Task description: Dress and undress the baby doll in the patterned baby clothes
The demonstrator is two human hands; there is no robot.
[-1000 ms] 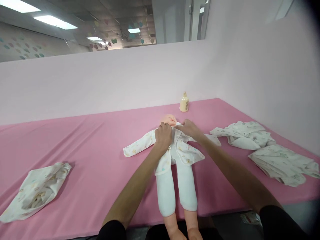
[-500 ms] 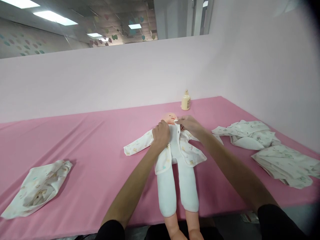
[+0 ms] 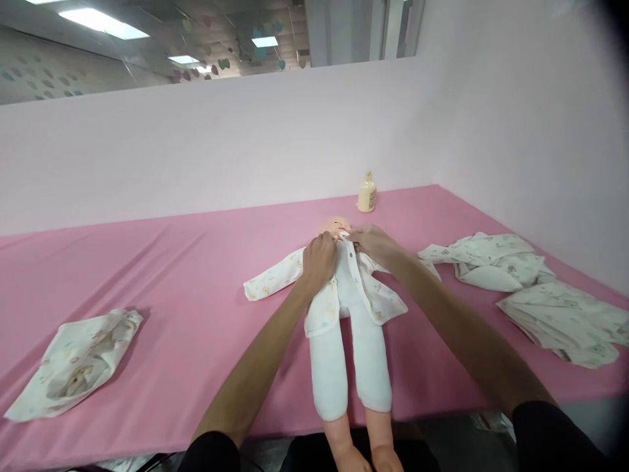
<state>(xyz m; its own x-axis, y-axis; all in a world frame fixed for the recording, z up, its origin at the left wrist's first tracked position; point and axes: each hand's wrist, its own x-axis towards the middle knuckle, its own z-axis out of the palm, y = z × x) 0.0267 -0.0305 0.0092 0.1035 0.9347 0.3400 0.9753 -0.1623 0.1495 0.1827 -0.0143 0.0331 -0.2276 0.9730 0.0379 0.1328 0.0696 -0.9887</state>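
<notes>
A baby doll [image 3: 338, 225] lies on its back, its head toward the wall and its feet over the table's near edge. It wears a white printed jacket [image 3: 382, 296], open down the front, over a plain white body and legs. My left hand [image 3: 320, 257] is closed on one front edge of the jacket near the neck. Fingers of my right hand [image 3: 371, 241] pinch the opposite edge at the collar. One sleeve stretches out to the left; my right hand and forearm partly cover the other.
A cream pump bottle [image 3: 367, 194] stands beyond the doll, near the white wall [image 3: 196, 154]. Crumpled printed clothes [image 3: 501, 262] and a folded printed cloth [image 3: 565, 318] lie at right. Another printed cloth bundle [image 3: 81, 364] rests at left on the pink table cover [image 3: 196, 314].
My two hands have come slightly closer together at the jacket's neck, drawing the collar edges nearer each other. The view has tilted a little; other things stay in place.
</notes>
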